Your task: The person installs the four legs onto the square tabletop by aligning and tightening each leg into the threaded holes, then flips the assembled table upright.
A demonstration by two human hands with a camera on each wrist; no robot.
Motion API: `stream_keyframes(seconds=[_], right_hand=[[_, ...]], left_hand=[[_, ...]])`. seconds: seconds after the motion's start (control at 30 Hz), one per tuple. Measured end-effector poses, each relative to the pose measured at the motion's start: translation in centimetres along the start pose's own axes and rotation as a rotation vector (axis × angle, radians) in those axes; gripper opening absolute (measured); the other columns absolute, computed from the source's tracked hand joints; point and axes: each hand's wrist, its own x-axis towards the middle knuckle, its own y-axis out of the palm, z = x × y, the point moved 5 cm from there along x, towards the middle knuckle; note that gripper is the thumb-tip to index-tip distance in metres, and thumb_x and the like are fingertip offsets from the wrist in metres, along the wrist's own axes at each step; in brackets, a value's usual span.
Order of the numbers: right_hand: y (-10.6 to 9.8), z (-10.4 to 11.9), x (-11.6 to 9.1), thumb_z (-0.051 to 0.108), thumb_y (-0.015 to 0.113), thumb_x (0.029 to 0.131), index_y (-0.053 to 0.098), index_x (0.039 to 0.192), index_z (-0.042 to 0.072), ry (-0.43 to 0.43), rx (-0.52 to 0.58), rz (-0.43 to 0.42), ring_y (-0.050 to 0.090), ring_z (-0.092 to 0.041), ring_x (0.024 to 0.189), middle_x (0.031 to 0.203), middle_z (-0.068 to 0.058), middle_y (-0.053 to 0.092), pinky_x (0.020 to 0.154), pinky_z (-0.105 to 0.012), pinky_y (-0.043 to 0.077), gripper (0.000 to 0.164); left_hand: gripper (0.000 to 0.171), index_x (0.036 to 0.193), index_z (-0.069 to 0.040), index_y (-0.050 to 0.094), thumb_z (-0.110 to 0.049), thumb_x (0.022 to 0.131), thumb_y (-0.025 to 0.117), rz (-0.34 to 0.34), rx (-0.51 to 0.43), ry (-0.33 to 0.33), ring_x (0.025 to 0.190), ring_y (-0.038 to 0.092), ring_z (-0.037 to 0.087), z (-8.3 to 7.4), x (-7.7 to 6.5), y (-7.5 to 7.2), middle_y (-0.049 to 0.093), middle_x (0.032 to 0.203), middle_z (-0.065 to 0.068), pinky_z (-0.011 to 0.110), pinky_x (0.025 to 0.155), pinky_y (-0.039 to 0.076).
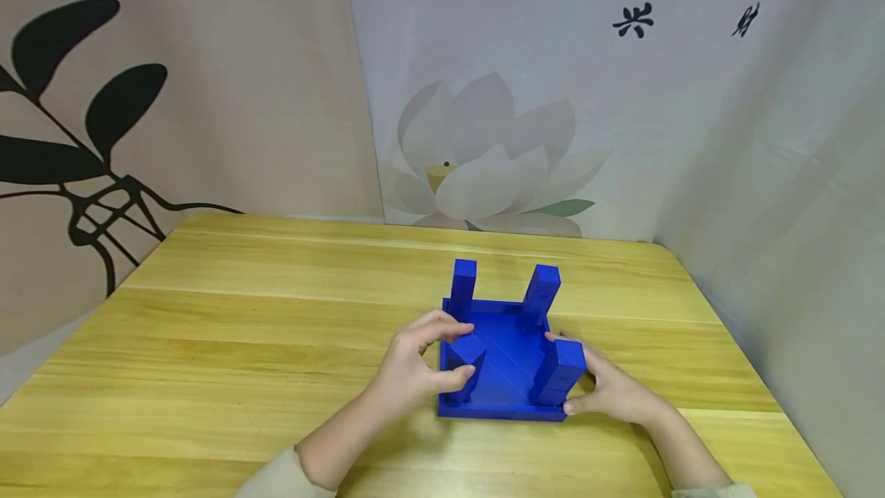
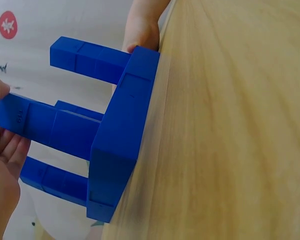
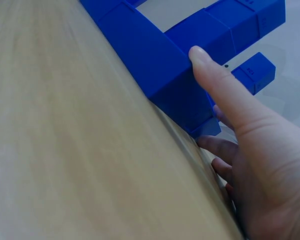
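Observation:
A blue square base with raised edges lies on the wooden table, with a blue upright post at each corner, like a small table turned legs up. My left hand holds the near-left post between thumb and fingers, close to its upper end; the left wrist view shows this post joined in sections. At the near-right corner my right hand grips the base, its thumb on the corner and its fingers along the right side. The near-right post stands between thumb and forefinger in the head view.
The wooden table reaches to a printed cloth backdrop behind it. Another pale cloth hangs along the right side. Two far posts, left and right, rise above the base's back edge.

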Motion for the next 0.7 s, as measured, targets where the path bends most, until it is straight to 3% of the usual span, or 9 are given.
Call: stream_keyframes(seconds=[0.07, 0.13, 0.3, 0.5, 0.7], right_hand=[[0.01, -0.04, 0.0, 0.013, 0.084, 0.071, 0.031, 0.15, 0.013, -0.008, 0.001, 0.001, 0.017, -0.039, 0.137, 0.152, -0.023, 0.022, 0.106, -0.02, 0.019, 0.095], [0.01, -0.06, 0.02, 0.013, 0.083, 0.071, 0.03, 0.15, 0.012, -0.021, 0.005, 0.001, 0.02, -0.028, 0.138, 0.152, -0.022, 0.023, 0.103, -0.013, 0.019, 0.095], [-0.05, -0.08, 0.01, 0.014, 0.084, 0.072, 0.031, 0.151, 0.016, -0.031, -0.009, 0.007, 0.025, -0.007, 0.135, 0.152, -0.018, 0.026, 0.104, -0.016, 0.022, 0.095], [-0.1, -0.07, -0.02, 0.013, 0.084, 0.071, 0.031, 0.15, 0.015, -0.034, -0.012, 0.004, 0.027, -0.007, 0.134, 0.151, -0.017, 0.028, 0.104, -0.017, 0.022, 0.095], [-0.06, -0.01, 0.0, 0.013, 0.083, 0.072, 0.031, 0.15, 0.014, -0.03, -0.004, 0.009, 0.027, -0.007, 0.134, 0.151, -0.018, 0.027, 0.104, -0.018, 0.024, 0.094]], left_hand=[[0.043, 0.108, -0.007, 0.071, 0.002, 0.068, 0.082, 0.005, 0.009, -0.001, 0.091, 0.056, 0.016, 0.03, 0.0, 0.03, 0.062, 0.1, -0.004, 0.034, 0.082, 0.051], [0.042, 0.109, -0.007, 0.071, 0.002, 0.069, 0.082, 0.007, 0.023, 0.008, 0.092, 0.056, 0.016, -0.06, 0.02, 0.04, 0.062, 0.102, -0.004, 0.035, 0.082, 0.051], [0.043, 0.113, -0.004, 0.069, -0.001, 0.072, 0.081, 0.007, 0.064, 0.082, 0.094, 0.058, 0.016, -0.51, 0.06, 0.04, 0.064, 0.107, 0.0, 0.035, 0.082, 0.052], [0.054, 0.121, -0.005, 0.063, -0.006, 0.071, 0.084, 0.003, 0.076, 0.096, 0.1, 0.06, 0.017, -0.57, 0.09, 0.02, 0.064, 0.111, 0.002, 0.033, 0.089, 0.05], [0.058, 0.116, -0.004, 0.065, -0.011, 0.064, 0.09, -0.044, 0.08, 0.108, 0.094, 0.06, 0.019, -0.77, -0.08, -0.08, 0.065, 0.104, 0.006, 0.032, 0.082, 0.053]])
